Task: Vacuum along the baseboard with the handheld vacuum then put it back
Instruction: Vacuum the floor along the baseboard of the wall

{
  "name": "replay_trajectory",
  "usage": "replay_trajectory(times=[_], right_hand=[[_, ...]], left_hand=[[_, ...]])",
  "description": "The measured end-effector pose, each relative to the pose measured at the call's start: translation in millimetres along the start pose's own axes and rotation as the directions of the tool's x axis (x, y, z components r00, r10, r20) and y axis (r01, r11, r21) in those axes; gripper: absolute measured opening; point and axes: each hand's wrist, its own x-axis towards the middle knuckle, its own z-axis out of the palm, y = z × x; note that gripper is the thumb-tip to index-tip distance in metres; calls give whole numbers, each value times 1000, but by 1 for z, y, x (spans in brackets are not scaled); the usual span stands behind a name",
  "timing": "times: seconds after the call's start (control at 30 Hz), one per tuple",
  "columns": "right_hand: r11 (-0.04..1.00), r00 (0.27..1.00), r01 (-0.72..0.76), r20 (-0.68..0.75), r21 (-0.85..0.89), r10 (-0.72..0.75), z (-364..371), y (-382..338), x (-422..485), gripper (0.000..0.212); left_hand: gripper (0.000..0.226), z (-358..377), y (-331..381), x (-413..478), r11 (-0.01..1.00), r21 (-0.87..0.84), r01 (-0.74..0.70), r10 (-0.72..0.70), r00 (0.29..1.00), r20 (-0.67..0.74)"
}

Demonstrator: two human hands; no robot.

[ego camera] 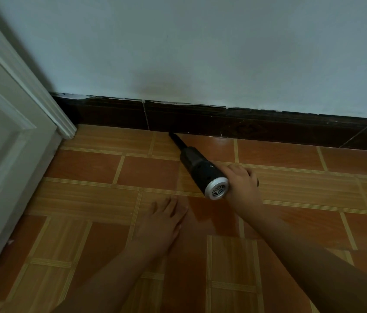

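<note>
A black handheld vacuum [197, 164] with a silver vented rear cap lies low over the floor, its narrow nozzle tip touching the foot of the dark brown baseboard [245, 125]. My right hand [243, 186] grips the vacuum's handle on its right side, fingers curled round it. My left hand [166, 222] is lower and to the left, fingers straight and spread, resting flat on the orange tiled floor [291, 154].
A white door and its frame [15, 123] stand at the left and meet the baseboard in the corner. A pale wall [200, 53] rises above the baseboard. The tiled floor stretches right along the wall.
</note>
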Motion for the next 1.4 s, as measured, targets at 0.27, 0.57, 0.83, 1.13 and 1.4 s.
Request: replay_trajectory(times=[0.27,0.57,0.83,1.13,1.4], right_hand=[[998,998,-60,0,13,60,-3,17,-6,55],[995,995,-98,-24,6,98,-18,37,-26,54],[986,986,-163,-24,-23,163,-32,59,-43,59],[973,971,-230,-67,-8,229,-45,81,-62,59],[966,962,-258,-104,-25,254,-53,96,-76,59]], left_hand=[[72,8,-1,2,997,-62,-38,34,997,-67],[48,6,-2,-1,999,26,-19,20,999,-41],[51,9,-1,-2,1000,10,18,-18,1000,19],[53,6,-1,-2,1000,-6,15,-15,999,49],[78,7,1,0,1000,16,-6,7,1000,-12]])
